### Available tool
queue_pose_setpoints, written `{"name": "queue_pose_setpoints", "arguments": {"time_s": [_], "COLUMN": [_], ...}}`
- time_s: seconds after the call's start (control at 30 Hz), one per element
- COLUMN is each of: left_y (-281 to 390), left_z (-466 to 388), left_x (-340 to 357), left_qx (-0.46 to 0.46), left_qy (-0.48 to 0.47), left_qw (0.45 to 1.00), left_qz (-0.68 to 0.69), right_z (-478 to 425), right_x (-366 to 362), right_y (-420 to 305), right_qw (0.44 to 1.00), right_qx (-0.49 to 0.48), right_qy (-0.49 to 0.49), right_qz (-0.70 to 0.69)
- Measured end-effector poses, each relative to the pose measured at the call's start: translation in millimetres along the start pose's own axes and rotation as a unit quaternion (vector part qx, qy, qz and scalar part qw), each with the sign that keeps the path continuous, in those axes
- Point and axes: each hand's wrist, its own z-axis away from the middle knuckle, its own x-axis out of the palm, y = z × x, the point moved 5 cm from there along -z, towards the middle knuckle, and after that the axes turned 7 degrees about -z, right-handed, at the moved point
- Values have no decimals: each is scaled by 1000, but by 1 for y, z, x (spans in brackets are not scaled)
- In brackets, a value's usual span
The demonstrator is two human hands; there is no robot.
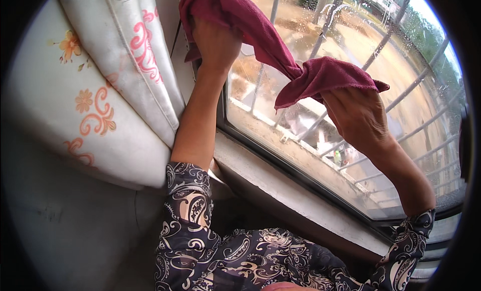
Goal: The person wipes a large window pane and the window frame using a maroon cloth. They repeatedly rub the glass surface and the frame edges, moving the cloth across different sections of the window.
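Note:
A maroon cloth (265, 37) stretches between my two hands in front of a window pane (407, 46), with a twisted part near its middle. My left hand (216, 44) grips the upper left end, beside the window's side frame; its fingers are hidden under the fabric. Lower and to the right, my right hand (357, 116) has the other end, which drapes over its fingers in front of the glass. Water drops and whitish streaks mark the upper part of the pane. Whether the cloth touches the glass is hard to tell.
A white curtain (112, 91) with floral print hangs close to my left forearm. Below the pane run a dark window frame (282, 167) and a pale sill (270, 184). Metal bars (409, 90) stand outside the glass, and a green bottle (337, 156) is visible beyond it.

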Motion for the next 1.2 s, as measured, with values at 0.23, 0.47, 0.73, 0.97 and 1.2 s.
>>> {"name": "queue_pose_setpoints", "arguments": {"time_s": [0.23, 0.47, 0.73, 0.97, 1.2], "left_y": [23, 63, 28, 128, 265], "left_z": [178, 240, 173, 287, 206], "left_x": [-26, -4, 11, 11, -28], "left_qx": [-333, -309, -316, -537, -354], "left_qy": [-67, -38, -3, -132, -83], "left_qw": [929, 942, 935, 824, 844], "left_qz": [145, 123, 163, 124, 395], "right_z": [-3, 12, -10, 4, 19], "right_x": [-3, 25, -10, 2, 5], "right_y": [-4, -13, 7, 11, 20], "right_qw": [1000, 999, 997, 998, 988], "right_qx": [-3, -35, -10, -9, -41], "right_qy": [12, 1, 75, 66, 85], "right_qz": [11, -28, 35, 4, -119]}}
